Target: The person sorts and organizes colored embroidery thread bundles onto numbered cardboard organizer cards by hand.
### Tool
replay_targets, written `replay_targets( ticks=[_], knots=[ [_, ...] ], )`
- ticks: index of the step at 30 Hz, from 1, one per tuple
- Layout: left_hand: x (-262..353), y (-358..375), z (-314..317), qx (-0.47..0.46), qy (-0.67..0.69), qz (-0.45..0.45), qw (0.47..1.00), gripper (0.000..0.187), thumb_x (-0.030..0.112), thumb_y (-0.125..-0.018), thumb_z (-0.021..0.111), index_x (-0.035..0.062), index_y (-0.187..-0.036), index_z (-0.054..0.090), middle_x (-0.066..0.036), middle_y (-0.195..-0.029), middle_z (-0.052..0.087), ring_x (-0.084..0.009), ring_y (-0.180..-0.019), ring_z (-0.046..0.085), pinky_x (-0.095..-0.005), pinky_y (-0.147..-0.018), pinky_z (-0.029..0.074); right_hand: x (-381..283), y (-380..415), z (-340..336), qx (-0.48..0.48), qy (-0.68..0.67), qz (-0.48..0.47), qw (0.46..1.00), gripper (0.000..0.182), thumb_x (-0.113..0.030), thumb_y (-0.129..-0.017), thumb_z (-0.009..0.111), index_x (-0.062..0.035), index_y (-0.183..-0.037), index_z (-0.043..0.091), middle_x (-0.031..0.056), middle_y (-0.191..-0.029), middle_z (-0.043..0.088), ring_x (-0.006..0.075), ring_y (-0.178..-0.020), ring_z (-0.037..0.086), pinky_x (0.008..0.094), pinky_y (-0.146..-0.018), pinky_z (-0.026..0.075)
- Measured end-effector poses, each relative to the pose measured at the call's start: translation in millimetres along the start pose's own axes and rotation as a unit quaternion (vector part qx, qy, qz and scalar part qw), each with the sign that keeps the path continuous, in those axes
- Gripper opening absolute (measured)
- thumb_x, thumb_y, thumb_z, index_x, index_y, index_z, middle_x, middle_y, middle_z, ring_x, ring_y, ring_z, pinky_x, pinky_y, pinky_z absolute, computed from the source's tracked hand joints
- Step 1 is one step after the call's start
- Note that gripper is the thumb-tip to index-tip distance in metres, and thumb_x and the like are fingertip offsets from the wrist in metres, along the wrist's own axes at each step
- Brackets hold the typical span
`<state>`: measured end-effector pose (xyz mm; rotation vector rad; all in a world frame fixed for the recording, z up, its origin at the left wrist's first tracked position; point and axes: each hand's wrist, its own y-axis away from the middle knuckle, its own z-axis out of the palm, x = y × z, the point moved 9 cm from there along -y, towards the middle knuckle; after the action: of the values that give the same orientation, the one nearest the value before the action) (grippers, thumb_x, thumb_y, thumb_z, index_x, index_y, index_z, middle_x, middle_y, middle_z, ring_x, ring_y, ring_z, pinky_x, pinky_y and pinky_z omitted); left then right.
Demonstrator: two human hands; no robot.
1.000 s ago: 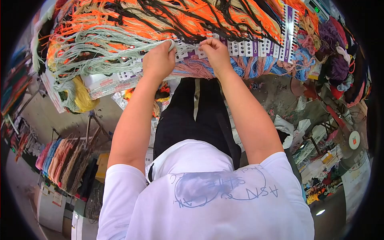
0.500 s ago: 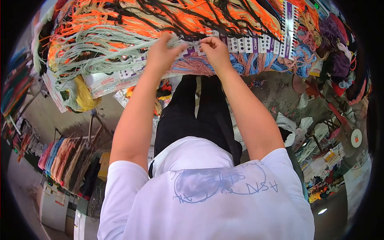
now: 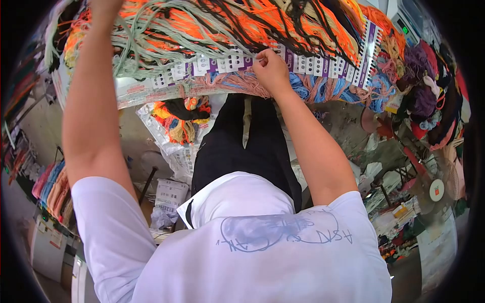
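Note:
My left hand [image 3: 107,7] is at the top left, over the pile of thread, and the frame's edge cuts off its fingers. Close by it, pale green thread [image 3: 132,46] hangs in long strands that sweep right across the orange and black thread [image 3: 222,30]. Thumb and fingertips of my right hand [image 3: 273,73] are pinched together at the row of punched thread cards [image 3: 308,65], where the green strands end. The pinch appears to be on the pale green thread, though the fingers partly cover it. The cards are white and purple with round holes.
Pink and blue thread [image 3: 323,90] lies along the near edge below the cards. A digital scale [image 3: 404,22] stands at the far right, beside purple skeins [image 3: 418,70]. On the floor are a bundle of coloured yarn [image 3: 182,121] and a fan [image 3: 436,190].
My left hand has moved up and left, away from the cards. The pale green strands have shifted up over the orange thread. My right hand stays at the cards, fingers still pinched.

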<state>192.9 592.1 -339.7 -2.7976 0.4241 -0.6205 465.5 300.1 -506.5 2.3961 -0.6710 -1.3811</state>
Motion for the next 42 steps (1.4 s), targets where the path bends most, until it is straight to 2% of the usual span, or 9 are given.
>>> replay_targets(
  ticks=[7, 9, 13, 20, 21, 24, 26, 33, 42],
  knots=[
    [-153, 67, -85, -0.338, 0.014, -0.326, 0.883, 0.024, 0.037, -0.085, 0.057, 0.0139, -0.088, 0.054, 0.003, -0.054, 0.044, -0.0119, -0.04, 0.039, -0.0273, -0.039, 0.028, -61, -7, 45, -0.124, 0.193, -0.114, 0.967, 0.026, -0.021, -0.075, 0.056, -0.0146, -0.098, 0.063, 0.0158, -0.086, 0.064, 0.0334, -0.083, 0.059, 0.0424, -0.075, 0.048],
    [-176, 142, -122, -0.262, 0.237, -0.525, 0.775, 0.025, 0.035, -0.089, 0.052, 0.0124, -0.078, 0.051, 0.008, -0.051, 0.027, -0.0051, -0.039, 0.021, -0.023, -0.038, 0.017, -73, -17, 45, -0.1, 0.157, -0.105, 0.977, 0.041, -0.02, -0.077, 0.056, -0.018, -0.118, 0.053, 0.0169, -0.09, 0.062, 0.0334, -0.082, 0.059, 0.0424, -0.075, 0.048],
    [-203, 235, -170, 0.138, 0.741, -0.393, 0.526, 0.018, 0.023, -0.089, 0.052, 0.0062, -0.083, 0.052, 0.007, -0.054, 0.029, -0.0053, -0.042, 0.021, -0.0202, -0.04, 0.018, -94, -12, 48, -0.017, 0.093, -0.172, 0.981, 0.033, -0.01, -0.076, 0.055, -0.011, -0.109, 0.055, 0.0124, -0.09, 0.057, 0.0313, -0.084, 0.057, 0.0409, -0.072, 0.047],
    [5, 351, 28, -0.054, 0.54, -0.572, 0.615, 0.022, 0.024, -0.09, 0.054, 0.0073, -0.103, 0.058, 0.003, -0.076, 0.056, -0.0075, -0.058, 0.051, -0.021, -0.05, 0.043, -218, 114, 103, -0.096, 0.027, -0.443, 0.891, 0.037, -0.009, -0.074, 0.059, -0.009, -0.111, 0.056, 0.0127, -0.112, 0.055, 0.0304, -0.11, 0.049, 0.0428, -0.095, 0.037],
    [24, 360, 58, 0.101, 0.71, -0.569, 0.404, 0.021, 0.024, -0.09, 0.053, 0.0078, -0.102, 0.058, -0.001, -0.09, 0.061, -0.0113, -0.067, 0.056, -0.0218, -0.059, 0.048, -224, 129, 115, -0.123, 0.048, -0.443, 0.887, 0.038, -0.01, -0.075, 0.06, -0.0091, -0.113, 0.056, 0.0131, -0.115, 0.054, 0.0307, -0.116, 0.046, 0.045, -0.099, 0.034],
    [17, 344, 76, -0.116, 0.519, -0.484, 0.695, 0.021, 0.024, -0.091, 0.053, 0.008, -0.103, 0.059, 0.007, -0.062, 0.049, -0.0046, -0.052, 0.045, -0.0232, -0.046, 0.037, -210, 140, 130, -0.193, 0.014, -0.412, 0.89, 0.031, -0.014, -0.078, 0.06, -0.0071, -0.107, 0.061, 0.0118, -0.117, 0.055, 0.0289, -0.118, 0.046, 0.0458, -0.103, 0.03],
    [17, 345, 83, -0.087, 0.595, -0.607, 0.519, 0.018, 0.022, -0.09, 0.056, 0.0076, -0.1, 0.06, 0.01, -0.054, 0.04, -0.0014, -0.049, 0.035, -0.024, -0.044, 0.029, -208, 164, 126, -0.307, -0.036, -0.441, 0.843, 0.029, -0.014, -0.078, 0.06, -0.0069, -0.107, 0.061, 0.0116, -0.111, 0.058, 0.0272, -0.114, 0.05, 0.0451, -0.101, 0.033],
    [18, 299, 98, -0.152, 0.276, -0.419, 0.851, 0.026, 0.025, -0.074, 0.07, 0.0021, -0.085, 0.064, -0.015, -0.073, 0.064, -0.0232, -0.065, 0.062, -0.0334, -0.06, 0.047, -118, 28, 83, -0.038, 0.067, -0.206, 0.976, 0.014, -0.011, -0.075, 0.062, -0.0061, -0.086, 0.056, 0.0094, -0.076, 0.055, 0.0268, -0.074, 0.056, 0.0393, -0.068, 0.044],
    [20, 310, 123, -0.132, 0.42, -0.486, 0.755, 0.014, 0.016, -0.08, 0.066, 0.0022, -0.083, 0.063, -0.003, -0.067, 0.061, -0.0104, -0.057, 0.056, -0.0255, -0.053, 0.044, -125, 18, 93, 0.011, 0.223, -0.328, 0.918, 0.024, -0.012, -0.067, 0.067, -0.0087, -0.087, 0.055, 0.0075, -0.08, 0.054, 0.028, -0.078, 0.054, 0.0392, -0.068, 0.044]
  ],
)
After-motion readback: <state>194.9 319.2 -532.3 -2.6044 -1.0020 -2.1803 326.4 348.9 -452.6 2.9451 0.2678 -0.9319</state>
